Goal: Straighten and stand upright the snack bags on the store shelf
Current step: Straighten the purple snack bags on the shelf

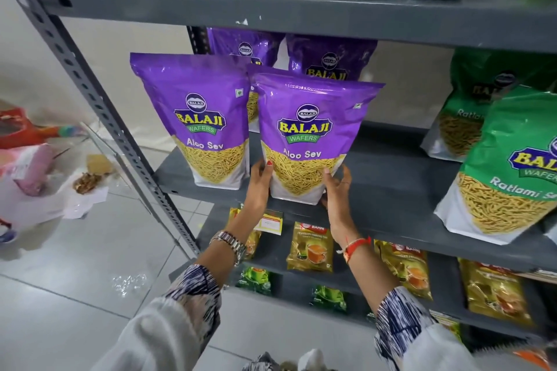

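A purple Aloo Sev bag [310,135] stands upright at the front edge of the grey middle shelf [391,190]. My left hand [260,181] grips its lower left side and my right hand [336,187] grips its lower right corner. A second purple Aloo Sev bag [196,117] stands upright just to its left. Two more purple bags [328,60] stand behind them, partly hidden. On the right of the same shelf stand green Ratlami Sev bags [509,166], the front one leaning slightly.
The grey upper shelf [271,9] carries white and green bags lying flat. Yellow tea packets [310,247] fill the lower shelf. A perforated shelf upright [99,105] runs down the left. Bags and litter [36,166] lie on the tiled floor at left.
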